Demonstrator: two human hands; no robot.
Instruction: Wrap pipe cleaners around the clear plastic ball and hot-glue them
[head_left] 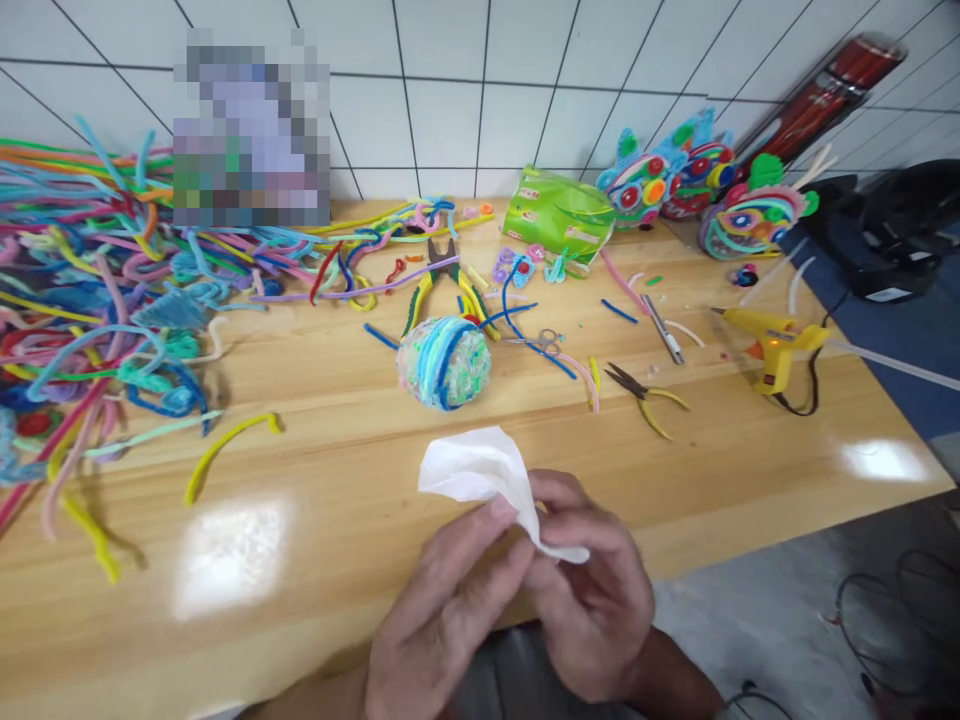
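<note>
A white tissue [474,464] is pinched between both hands above the table's front edge. My left hand [450,610] grips its lower middle with thumb and fingers. My right hand [592,590] has its fingers curled round the tissue's right end. Just beyond the tissue rests a ball [444,364] wrapped in blue, turquoise and pale green pipe cleaners. Behind the ball are yellow-green handled pliers [444,262], jaws pointing away. Small scissors [550,342] lie to the ball's right, partly under a blue pipe cleaner.
Tangled pipe cleaners [112,290] cover the table's left side. Toward the right lie needle-nose pliers [646,396], a utility knife [664,330] and a yellow glue gun [780,345]. A green tissue pack [556,215] and decorated figures [754,222] stand at the back. One area is pixelated.
</note>
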